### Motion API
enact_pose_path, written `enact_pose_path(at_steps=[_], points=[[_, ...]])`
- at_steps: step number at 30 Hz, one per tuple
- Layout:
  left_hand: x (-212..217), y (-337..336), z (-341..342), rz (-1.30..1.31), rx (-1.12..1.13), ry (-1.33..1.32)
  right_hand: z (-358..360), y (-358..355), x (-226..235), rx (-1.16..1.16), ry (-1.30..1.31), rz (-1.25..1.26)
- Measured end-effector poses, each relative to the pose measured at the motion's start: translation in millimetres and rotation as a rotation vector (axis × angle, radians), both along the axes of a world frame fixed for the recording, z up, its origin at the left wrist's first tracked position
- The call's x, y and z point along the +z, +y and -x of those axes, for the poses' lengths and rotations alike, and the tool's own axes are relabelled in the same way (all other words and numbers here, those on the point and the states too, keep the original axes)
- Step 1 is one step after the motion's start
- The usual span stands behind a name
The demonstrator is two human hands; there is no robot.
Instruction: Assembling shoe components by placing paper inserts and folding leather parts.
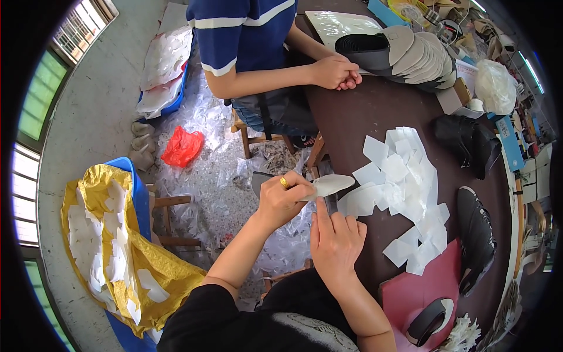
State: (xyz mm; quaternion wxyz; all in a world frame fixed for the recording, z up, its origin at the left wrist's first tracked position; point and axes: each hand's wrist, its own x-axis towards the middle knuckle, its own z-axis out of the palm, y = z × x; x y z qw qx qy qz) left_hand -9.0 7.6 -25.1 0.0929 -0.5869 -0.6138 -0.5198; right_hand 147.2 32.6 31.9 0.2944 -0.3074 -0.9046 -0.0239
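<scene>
In my left hand, closed over its middle, is a flat shoe piece with a pale grey, rounded front end. Its dark rear end sticks out past the knuckles on the left. A gold-coloured ring sits on one finger of that hand. My right hand has its index finger stretched up to the lower edge of the piece, with the thumb apart and the other fingers loosely bent; it grips nothing visible. Just right of both hands, a loose pile of thin white cut sheets lies on the dark brown table.
Across the table sits a person with clasped hands, beside a fanned stack of grey-and-black shoe pieces. Black shoe parts and a red board lie at right. A yellow sack of white pieces stands left.
</scene>
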Motion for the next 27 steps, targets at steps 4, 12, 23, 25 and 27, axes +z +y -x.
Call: enact_pose_path(at_steps=[4, 12, 23, 25, 27], points=[[3, 0, 1, 0.001, 0.005, 0.011, -3, 2, -2, 0.018, 0.040, 0.021], [10, -1, -1, 0.030, -0.003, 0.127, -8, 4, 1, 0.010, 0.079, 0.019], [15, 2, -3, 0.042, 0.016, 0.163, -10, 10, -1, 0.018, 0.045, 0.056], [20, 2, -4, 0.038, 0.020, 0.169, -11, 10, 2, 0.022, 0.054, 0.054], [28, 0, -5, 0.043, 0.034, 0.168, -12, 9, 9, 0.032, 0.052, 0.063]])
